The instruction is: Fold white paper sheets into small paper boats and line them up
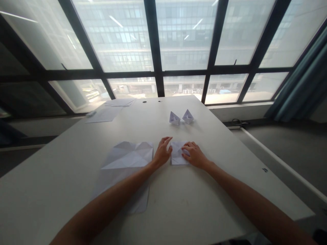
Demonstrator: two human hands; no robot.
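Observation:
A small folded square of white paper (177, 157) lies flat on the white table, between my two hands. My left hand (162, 151) is at its left edge, thumb and fingers apart, with nothing gripped. Resting on the right part of the square is my right hand (195, 154), its fingers spread and slightly bent over the paper, hiding that side. To the left lies a larger creased sheet of paper (127, 160), partly under my left forearm. Beyond my hands stand two folded paper boats (174, 118), side by side.
Several flat white sheets (103, 114) lie at the table's far left. The white table (217, 211) reaches toward large dark-framed windows (157, 41). A blue curtain (298, 81) hangs at the right. Two small dark round spots show near the far edge.

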